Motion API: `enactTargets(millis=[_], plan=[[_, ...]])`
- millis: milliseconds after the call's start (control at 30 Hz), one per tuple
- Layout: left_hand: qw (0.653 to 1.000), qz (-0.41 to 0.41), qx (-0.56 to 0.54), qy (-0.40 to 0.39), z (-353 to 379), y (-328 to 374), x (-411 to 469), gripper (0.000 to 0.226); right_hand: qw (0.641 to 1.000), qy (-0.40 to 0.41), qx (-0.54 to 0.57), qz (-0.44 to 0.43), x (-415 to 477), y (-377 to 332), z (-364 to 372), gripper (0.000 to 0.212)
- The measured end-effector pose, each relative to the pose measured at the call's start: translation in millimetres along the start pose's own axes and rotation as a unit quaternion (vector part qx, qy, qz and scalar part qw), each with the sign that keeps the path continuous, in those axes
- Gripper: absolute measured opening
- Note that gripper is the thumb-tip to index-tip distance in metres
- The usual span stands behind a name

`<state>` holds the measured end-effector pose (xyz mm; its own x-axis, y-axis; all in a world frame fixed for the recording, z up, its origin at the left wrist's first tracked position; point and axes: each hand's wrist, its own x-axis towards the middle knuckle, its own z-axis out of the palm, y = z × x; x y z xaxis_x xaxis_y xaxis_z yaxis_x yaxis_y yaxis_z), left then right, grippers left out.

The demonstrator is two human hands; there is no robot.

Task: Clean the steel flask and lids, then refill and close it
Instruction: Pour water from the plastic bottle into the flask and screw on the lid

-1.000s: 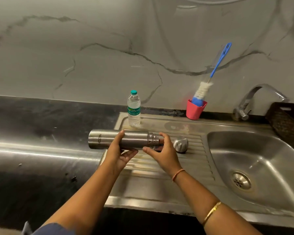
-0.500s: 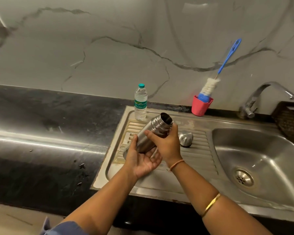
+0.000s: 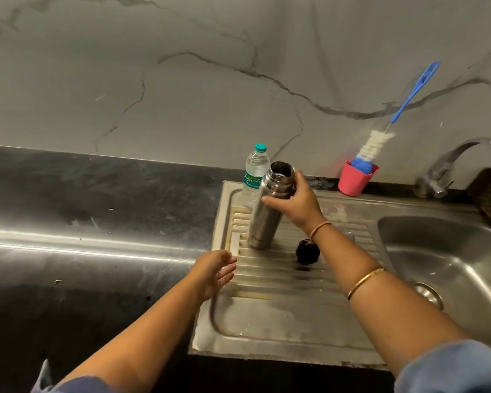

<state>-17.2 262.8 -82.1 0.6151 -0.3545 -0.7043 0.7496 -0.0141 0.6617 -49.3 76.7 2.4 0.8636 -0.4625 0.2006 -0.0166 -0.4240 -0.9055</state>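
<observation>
The right hand [image 3: 295, 202] grips the open steel flask [image 3: 267, 211] upright on the drainboard [image 3: 267, 321]; the left hand [image 3: 214, 269] hovers open and empty beside a black inner lid [image 3: 307, 251].

I see a steel drainboard [image 3: 281, 321] beside the sink. On it the open flask [image 3: 264, 219] stands near its back left corner, the water bottle [image 3: 254, 177] just behind, a dark lid [image 3: 307, 251] beside, the pink cup [image 3: 355, 180] on the back edge.

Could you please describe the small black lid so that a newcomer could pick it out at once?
Start at the ribbed steel drainboard left of the sink basin. The steel flask stands there, and the black lid lies just right of its base, the only dark, rounded thing on the ribs.
</observation>
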Motion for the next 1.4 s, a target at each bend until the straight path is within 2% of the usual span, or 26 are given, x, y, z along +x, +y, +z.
enactTargets(millis=[167, 267, 367, 533, 767, 833, 967, 1167, 1233, 1333, 1400], plan=[[0.991, 0.099, 0.087, 0.024, -1.5, 23.5, 24.8, 0.018, 0.999, 0.016, -0.025, 0.013, 7.9, -0.1, 8.8, 0.061], [0.969, 0.180, 0.161, 0.048, -1.8, 38.8, 47.4, 0.008, 0.999, 0.020, -0.021, 0.025, 8.8, 3.7, 13.5, 0.062], [0.946, 0.243, 0.191, 0.100, 6.9, 63.7, 58.3, 0.033, 0.999, -0.025, -0.027, 0.032, 10.6, 2.1, 18.0, 0.062], [0.907, 0.314, 0.275, 0.061, 36.0, 111.0, 76.2, 0.062, 0.997, -0.059, -0.021, 0.047, 19.8, 2.6, 13.2, 0.068], [0.866, 0.360, 0.345, -0.032, 87.8, 149.8, 103.2, 0.093, 0.995, -0.076, -0.031, 0.053, 25.8, 11.2, 7.4, 0.067], [0.859, 0.365, 0.355, -0.045, 97.9, 154.2, 110.4, 0.090, 0.996, -0.074, -0.025, 0.054, 25.7, 15.9, 6.1, 0.067], [0.832, 0.403, 0.380, -0.006, 103.7, 154.6, 115.3, 0.062, 0.995, -0.080, -0.002, 0.058, 24.9, 21.1, 5.6, 0.063], [0.841, 0.435, 0.316, 0.057, 80.0, 135.8, 100.2, 0.059, 0.995, -0.083, 0.032, 0.053, 20.9, 20.9, 6.1, 0.070], [0.847, 0.440, 0.285, 0.089, 63.8, 131.7, 85.1, 0.061, 0.994, -0.088, 0.033, 0.058, 16.6, 18.0, 6.6, 0.080], [0.843, 0.449, 0.265, 0.130, 35.3, 124.9, 52.3, 0.064, 0.992, -0.085, 0.037, 0.085, 5.1, 14.3, 4.6, 0.110], [0.835, 0.455, 0.273, 0.144, 17.2, 114.3, 26.1, 0.063, 0.990, -0.076, 0.041, 0.110, -8.5, 15.1, 4.7, 0.118]])
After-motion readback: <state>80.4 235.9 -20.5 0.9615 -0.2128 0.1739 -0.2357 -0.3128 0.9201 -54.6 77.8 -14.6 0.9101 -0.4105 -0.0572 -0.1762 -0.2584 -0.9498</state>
